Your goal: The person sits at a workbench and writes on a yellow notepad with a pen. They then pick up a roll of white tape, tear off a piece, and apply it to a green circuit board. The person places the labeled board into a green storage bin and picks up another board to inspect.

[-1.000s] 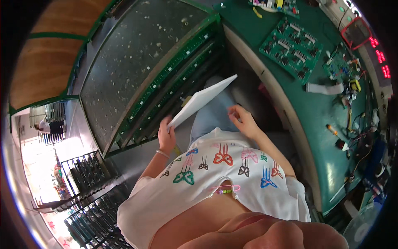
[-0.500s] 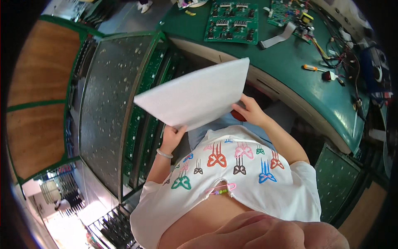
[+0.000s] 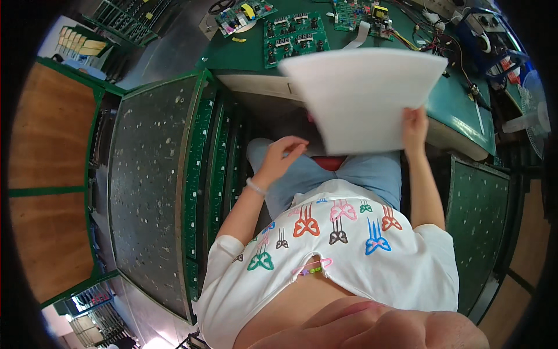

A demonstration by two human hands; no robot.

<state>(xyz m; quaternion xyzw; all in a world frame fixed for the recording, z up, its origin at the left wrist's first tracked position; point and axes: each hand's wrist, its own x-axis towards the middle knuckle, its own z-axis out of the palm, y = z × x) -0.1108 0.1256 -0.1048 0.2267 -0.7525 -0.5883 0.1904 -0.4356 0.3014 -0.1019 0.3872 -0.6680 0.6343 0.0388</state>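
A white foam sheet [image 3: 366,102] is held up in front of me, tilted, its outline blurred by motion. My right hand [image 3: 414,129] grips it near the lower right edge, with the fingers partly hidden by the sheet. My left hand [image 3: 285,156] is apart from the sheet, above my left thigh. Its fingers are loosely bent, the thumb stands off from them, and nothing shows in them. The sheet covers part of the green worktable [image 3: 459,116] and its front edge.
On the worktable lie a green circuit board panel [image 3: 293,38], another circuit board [image 3: 241,16], a board with a ribbon cable [image 3: 360,36] and tangled wires [image 3: 430,38]. A green-framed rack [image 3: 197,174] holding circuit boards stands close on my left. A dark speckled panel [image 3: 479,215] is at my right.
The sheet has moved right and up, carried by my right hand. My left hand has let go of its lower left edge. My view has shifted, showing more of my legs.
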